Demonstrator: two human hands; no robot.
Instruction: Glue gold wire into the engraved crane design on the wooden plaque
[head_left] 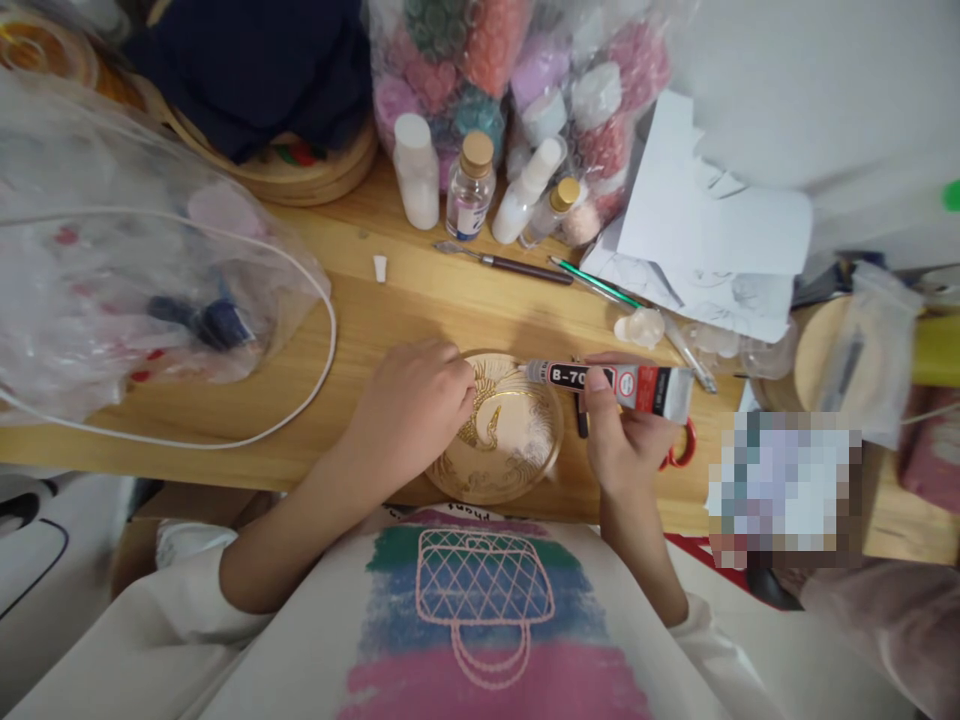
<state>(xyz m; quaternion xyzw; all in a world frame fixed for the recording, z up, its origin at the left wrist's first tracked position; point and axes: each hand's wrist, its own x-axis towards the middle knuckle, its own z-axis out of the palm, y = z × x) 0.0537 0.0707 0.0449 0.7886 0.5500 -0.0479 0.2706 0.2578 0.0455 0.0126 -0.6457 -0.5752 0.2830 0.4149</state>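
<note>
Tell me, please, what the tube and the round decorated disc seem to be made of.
Tube: probably soft metal or laminate, satin silver, judging by its flat, sheeny end.
Round decorated disc: perhaps wood, given its tan rim, with glossy gold lines catching light; uncertain.

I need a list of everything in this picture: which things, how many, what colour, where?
Disc: 1, pale with gold pattern, table front
Tube: 1, black/red/silver, in right hand
Scissors: 1, red-handled, near right hand
Bottles: 4, white or clear, back row
Small cap: 1, white, before bottles
Knife: 1, brown-handled, before bottles
Pencil: 1, green, right of knife
Papers: several, white, back right
Bags: at least 3, clear, left, back, right
Cord: 1, white, left
Cloth: 1, dark blue, back left
Table: 1, brown wood, middle
Small items: count unclear, mixed, right side
Other person's sleeve: 1, pinkish, lower right
Shirt: 1, white, bottom
Left hand: 1, bare, at disc's left edge
Right hand: 1, bare, around tube
</note>
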